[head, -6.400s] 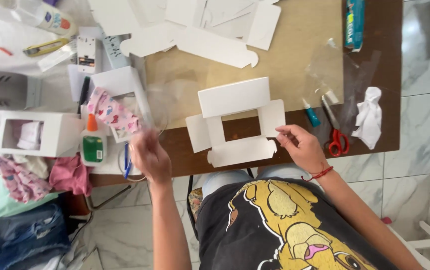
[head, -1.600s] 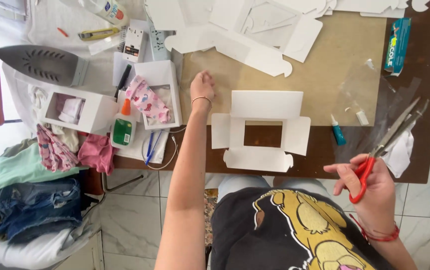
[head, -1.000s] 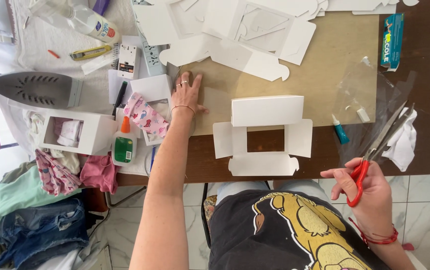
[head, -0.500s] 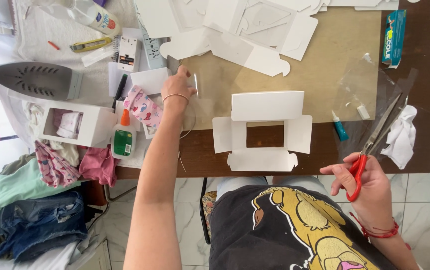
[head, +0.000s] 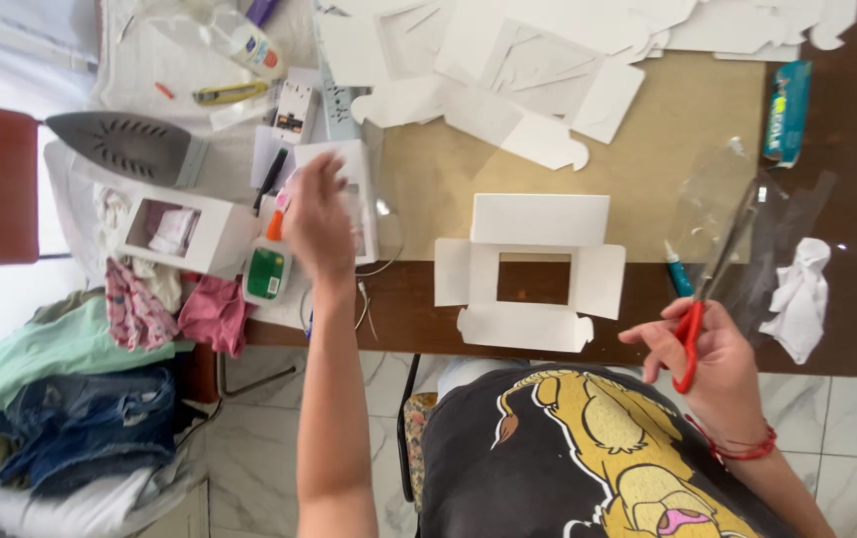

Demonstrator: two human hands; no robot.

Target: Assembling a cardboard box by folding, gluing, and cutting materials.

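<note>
1. Scissors [head: 709, 284], red-handled, gripped in the right hand [head: 712, 364], fingers curled through the handles, blades shut, right of the flat white box [head: 531, 271].
2. Left hand [head: 319, 217], fingers loosely spread and blurred, holding nothing visible, hovers left of the flat white box, over a windowed white box [head: 349, 189] beside a glue bottle [head: 268, 267].
3. Iron [head: 124, 147] lies farther left.
</note>
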